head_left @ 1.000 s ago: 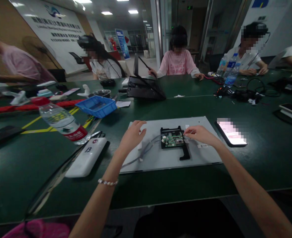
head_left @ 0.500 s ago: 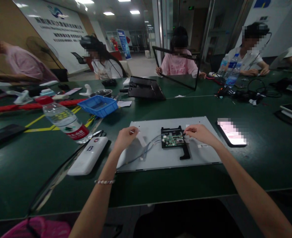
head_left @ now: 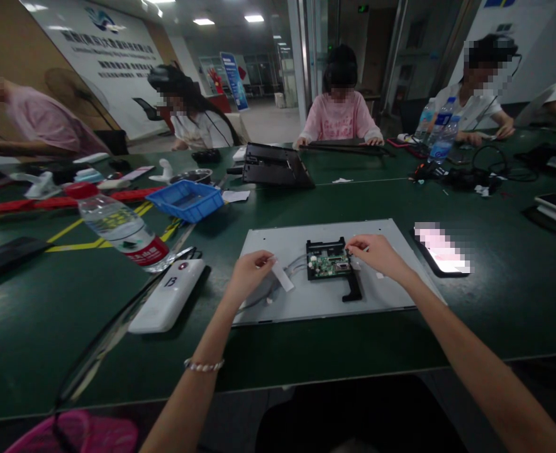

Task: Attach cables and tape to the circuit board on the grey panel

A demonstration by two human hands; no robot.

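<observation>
A flat grey-white panel (head_left: 301,308) lies on the green table in front of me. On its middle sits a green circuit board (head_left: 328,265) in a black bracket (head_left: 352,290), with grey cables (head_left: 298,264) running out to the left. Above the panel's left part, my left hand (head_left: 251,272) pinches the end of a white tape strip (head_left: 283,275), which hangs down to the right. My right hand (head_left: 378,253) is closed in a pinch at the bracket's upper right corner; whatever lies between its fingertips is too small to make out.
Left of the panel are a white power bank (head_left: 168,296), a leaning water bottle (head_left: 122,229) and a blue tray (head_left: 186,204). A lit phone (head_left: 441,250) lies to the right. Farther back stands a black plastic cover (head_left: 278,167). Several people sit around the table.
My left hand has moved right and slightly down with the tape strip. My right hand has shifted a little left. The person opposite has lowered a black frame onto the table.
</observation>
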